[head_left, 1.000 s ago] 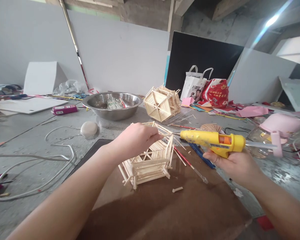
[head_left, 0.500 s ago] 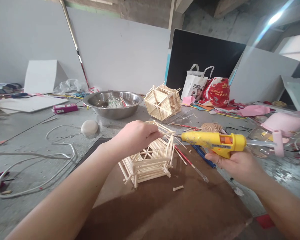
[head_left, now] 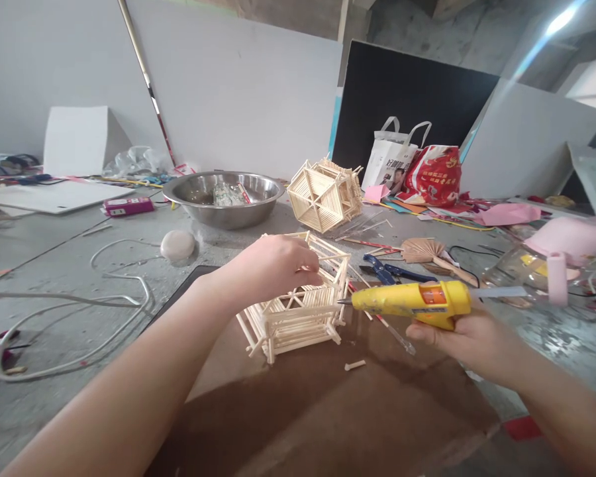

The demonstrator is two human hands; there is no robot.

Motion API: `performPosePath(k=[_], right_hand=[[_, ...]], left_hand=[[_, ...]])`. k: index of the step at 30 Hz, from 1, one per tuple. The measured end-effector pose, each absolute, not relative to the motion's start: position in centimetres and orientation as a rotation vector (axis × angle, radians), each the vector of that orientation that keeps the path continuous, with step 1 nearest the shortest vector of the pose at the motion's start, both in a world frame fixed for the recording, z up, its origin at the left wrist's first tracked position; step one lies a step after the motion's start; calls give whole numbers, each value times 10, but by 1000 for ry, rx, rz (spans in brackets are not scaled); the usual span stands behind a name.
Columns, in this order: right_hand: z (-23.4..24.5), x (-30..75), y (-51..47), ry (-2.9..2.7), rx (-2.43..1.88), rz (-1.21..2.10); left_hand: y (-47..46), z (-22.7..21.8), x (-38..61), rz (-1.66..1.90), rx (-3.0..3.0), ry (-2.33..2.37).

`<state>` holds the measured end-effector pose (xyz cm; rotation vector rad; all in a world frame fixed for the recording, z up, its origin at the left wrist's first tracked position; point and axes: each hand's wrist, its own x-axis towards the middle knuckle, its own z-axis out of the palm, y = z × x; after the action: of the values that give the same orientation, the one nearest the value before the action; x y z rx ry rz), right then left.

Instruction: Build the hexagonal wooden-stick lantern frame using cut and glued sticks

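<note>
A six-sided frame of pale wooden sticks (head_left: 300, 329) rests on the brown board (head_left: 328, 417) in front of me. My left hand (head_left: 278, 265) reaches over its back left part with curled fingers; whatever the fingertips pinch is hidden. My right hand (head_left: 469, 338) is wrapped round the grip of a yellow hot glue gun (head_left: 410, 301). The gun's nozzle points left, at or very near the frame's right front corner. A clear glue stick (head_left: 499, 292) sticks out of the gun's back. A short stick piece (head_left: 355, 365) lies on the board.
A second stick structure (head_left: 322, 197) stands behind, beside a steel basin (head_left: 223, 215). Blue-handled pliers (head_left: 377, 268) and a folded brown fan (head_left: 422, 250) lie to the right, near a clear jug with a pink lid (head_left: 571, 238). A white cable (head_left: 146, 298) loops on the left.
The glue gun has moved down and left, from the frame's upper rim to its right front corner. My left hand has shifted slightly, its fingers more curled. The view has tilted a little.
</note>
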<state>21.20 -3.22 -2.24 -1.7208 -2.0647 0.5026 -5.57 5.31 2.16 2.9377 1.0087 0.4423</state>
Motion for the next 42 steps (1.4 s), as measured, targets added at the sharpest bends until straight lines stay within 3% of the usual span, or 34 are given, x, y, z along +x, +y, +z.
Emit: performPosePath(k=[42], right_hand=[[-11, 208, -35, -2047, -1848, 589]], left_hand=[[52, 18, -49, 385, 3057, 964]])
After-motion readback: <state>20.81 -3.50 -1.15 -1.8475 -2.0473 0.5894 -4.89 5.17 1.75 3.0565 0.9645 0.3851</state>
